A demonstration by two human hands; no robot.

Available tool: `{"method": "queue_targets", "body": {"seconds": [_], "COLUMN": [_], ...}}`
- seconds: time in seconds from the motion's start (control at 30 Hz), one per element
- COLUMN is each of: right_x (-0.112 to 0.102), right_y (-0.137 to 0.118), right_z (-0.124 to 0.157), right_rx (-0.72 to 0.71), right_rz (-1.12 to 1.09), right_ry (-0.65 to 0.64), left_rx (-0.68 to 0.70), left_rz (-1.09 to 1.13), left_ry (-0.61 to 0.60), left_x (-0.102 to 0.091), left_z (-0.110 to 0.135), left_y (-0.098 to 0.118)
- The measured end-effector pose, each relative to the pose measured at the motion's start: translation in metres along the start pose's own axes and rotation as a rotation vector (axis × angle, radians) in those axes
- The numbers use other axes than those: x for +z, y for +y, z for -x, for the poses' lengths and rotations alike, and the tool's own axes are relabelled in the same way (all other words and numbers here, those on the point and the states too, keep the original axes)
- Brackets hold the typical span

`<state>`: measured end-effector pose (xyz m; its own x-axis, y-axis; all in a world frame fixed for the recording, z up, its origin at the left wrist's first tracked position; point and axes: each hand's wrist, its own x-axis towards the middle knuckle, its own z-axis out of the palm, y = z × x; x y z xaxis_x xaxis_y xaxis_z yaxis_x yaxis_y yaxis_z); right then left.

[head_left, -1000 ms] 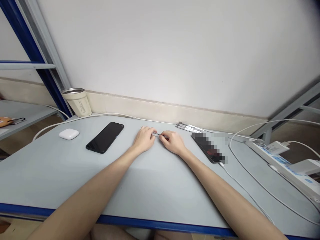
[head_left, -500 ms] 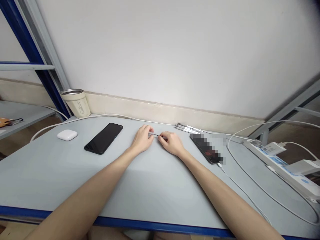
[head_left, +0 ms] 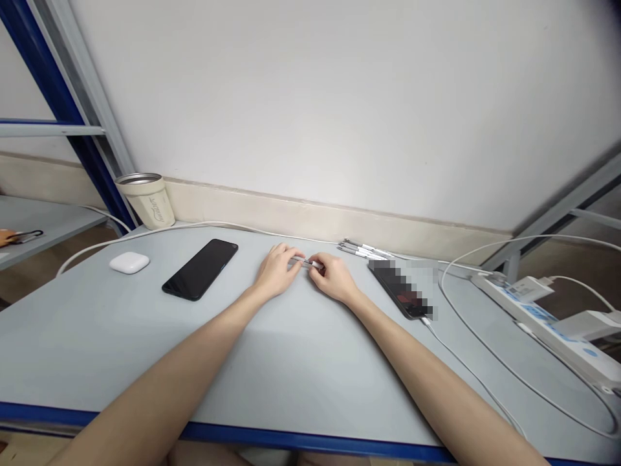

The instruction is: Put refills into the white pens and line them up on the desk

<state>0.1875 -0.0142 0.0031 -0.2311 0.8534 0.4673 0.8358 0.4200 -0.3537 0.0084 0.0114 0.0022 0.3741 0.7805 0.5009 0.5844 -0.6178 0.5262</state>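
Near the middle of the desk (head_left: pixel 272 362), my left hand (head_left: pixel 275 270) is closed around one end of a slim white-and-dark pen (head_left: pixel 301 260). My right hand (head_left: pixel 332 277) pinches the other end, where a white part shows between thumb and fingers. Only a short stretch of the pen is visible between the two hands; the fingers hide the rest. Several similar pens (head_left: pixel 361 248) lie together by the wall, just beyond my right hand. A black phone (head_left: pixel 201 268) rests face up to the left of my left hand.
A second phone (head_left: pixel 400 291), partly pixelated, lies at right with a white cable attached. The power strip (head_left: pixel 543 320) holds plugged-in chargers, and cables loop around it. At left are a white earbud case (head_left: pixel 129 262) and a cream cup (head_left: pixel 148 202). A wall (head_left: pixel 315 116) stands behind.
My right hand's fingers have shifted slightly, and more of the pen's white part shows in them. My left fingers have stretched slightly rightward along the pen. The other objects stay in place.
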Motion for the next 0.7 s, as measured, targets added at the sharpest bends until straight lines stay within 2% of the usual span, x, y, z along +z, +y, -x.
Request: {"method": "queue_targets", "body": {"seconds": [0.23, 0.4, 0.53, 0.7], "right_x": [0.0005, 0.0001, -0.0012, -0.0026], "right_y": [0.0027, 0.0043, 0.0037, 0.0009], "right_z": [-0.0015, -0.0022, -0.0015, -0.0002], "right_rx": [-0.1, -0.134, -0.156, -0.135], "right_rz": [-0.009, -0.014, -0.032, -0.048], "right_ry": [-0.007, -0.044, -0.066, -0.091], "left_rx": [0.023, -0.058, -0.131, -0.109], "left_rz": [0.02, 0.08, 0.226, 0.273], "left_ry": [-0.05, -0.067, -0.136, -0.134], "left_x": [0.0019, 0.0001, -0.0025, -0.006], "left_z": [-0.0007, -0.0011, -0.0009, -0.0004], "left_y": [-0.0037, -0.0028, -0.0013, 0.0017]}}
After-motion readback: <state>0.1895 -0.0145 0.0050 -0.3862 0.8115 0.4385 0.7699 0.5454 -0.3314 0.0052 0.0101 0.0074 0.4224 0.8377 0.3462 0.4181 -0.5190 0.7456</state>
